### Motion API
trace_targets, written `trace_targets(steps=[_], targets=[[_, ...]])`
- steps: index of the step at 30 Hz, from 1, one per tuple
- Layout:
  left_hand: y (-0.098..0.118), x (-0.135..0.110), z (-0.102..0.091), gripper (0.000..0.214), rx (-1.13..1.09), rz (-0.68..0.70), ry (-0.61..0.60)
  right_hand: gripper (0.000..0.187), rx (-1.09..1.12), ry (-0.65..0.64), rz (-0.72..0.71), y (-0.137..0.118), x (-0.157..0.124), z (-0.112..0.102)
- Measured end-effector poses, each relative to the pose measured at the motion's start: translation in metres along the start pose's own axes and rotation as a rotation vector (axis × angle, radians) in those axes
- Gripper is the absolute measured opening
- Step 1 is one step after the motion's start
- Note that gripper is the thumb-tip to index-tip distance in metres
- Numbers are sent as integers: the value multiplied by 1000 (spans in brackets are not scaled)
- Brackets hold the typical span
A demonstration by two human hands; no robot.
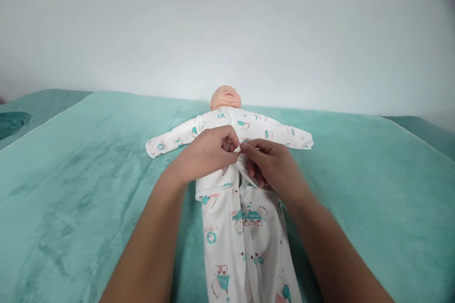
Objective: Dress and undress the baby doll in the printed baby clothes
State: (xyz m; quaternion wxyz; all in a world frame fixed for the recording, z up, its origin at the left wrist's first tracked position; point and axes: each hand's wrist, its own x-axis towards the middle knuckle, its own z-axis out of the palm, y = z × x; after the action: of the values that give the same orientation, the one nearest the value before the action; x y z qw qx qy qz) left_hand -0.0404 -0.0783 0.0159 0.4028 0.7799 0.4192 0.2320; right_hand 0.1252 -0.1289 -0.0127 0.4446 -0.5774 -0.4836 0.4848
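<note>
Reaching in from the bottom edge, nearest the camera, on bare forearms [147, 241] slanting inward to meet over a clothed doll [225, 97]. Pinching the white edge of a printed jacket [215, 181] between thumb and finger of the left hand [213, 149]; pinching just beside that with thumb and forefinger of the right hand [275, 163], with the other fingers curled near the lower flap. Too small to make out the exact spot between the fingertips.

Lies mid-view, back down, on a turquoise plush blanket [88, 175], with its long axis running away from the camera, nearly square to the white wall [227, 23]. Points head-first toward the wall, chin raised; points feetward toward the camera, along printed trousers [220, 227] cut off by the lower edge. Spreads both sleeves [174, 138] crosswise to that axis, slanting slightly nearer at the cuffs. Parts in a curve at the jacket's lower front, below the joined fingertips.
</note>
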Motion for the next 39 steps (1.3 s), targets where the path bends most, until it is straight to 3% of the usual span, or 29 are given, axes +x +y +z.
trace_targets(steps=[8,19,29,39], targets=[[-7,3,-3,15,-283,-1,-106,35,-6,-10,3,0,0,-2],[-9,4,-5,16,-331,-11,-131,25,-14,-107,0,2,3,-6],[-8,4,-5,14,-330,-28,-131,28,11,-136,-10,3,1,-7],[4,0,-4,17,-270,-175,-57,24,-3,-94,0,3,2,-6]])
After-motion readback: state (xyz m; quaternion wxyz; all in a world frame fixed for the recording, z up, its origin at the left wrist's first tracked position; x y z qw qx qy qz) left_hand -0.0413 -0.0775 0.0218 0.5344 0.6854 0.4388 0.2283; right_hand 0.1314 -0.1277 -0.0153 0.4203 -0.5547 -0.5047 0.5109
